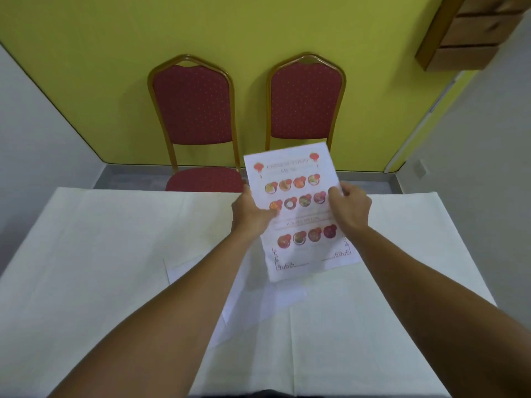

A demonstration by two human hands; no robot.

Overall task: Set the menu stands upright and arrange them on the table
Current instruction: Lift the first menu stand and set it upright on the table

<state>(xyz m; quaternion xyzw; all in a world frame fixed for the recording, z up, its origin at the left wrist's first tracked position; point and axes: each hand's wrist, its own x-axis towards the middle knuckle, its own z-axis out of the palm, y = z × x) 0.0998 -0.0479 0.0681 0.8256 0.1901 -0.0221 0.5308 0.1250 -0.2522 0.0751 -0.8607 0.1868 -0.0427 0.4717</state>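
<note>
A white menu stand (298, 219) printed with red lanterns and rows of round food pictures is held above the table, its face towards me and tilted slightly. My left hand (251, 212) grips its left edge and my right hand (349, 209) grips its right edge. Other white menu sheets (250, 300) lie flat on the white tablecloth (100, 254) under my forearms, their edges faint and partly hidden by my left arm.
Two red padded chairs with gold frames (195, 110) (306, 101) stand behind the table's far edge against a yellow-green wall. A wooden cabinet (474, 30) hangs at the upper right. Grey floor shows past both table sides.
</note>
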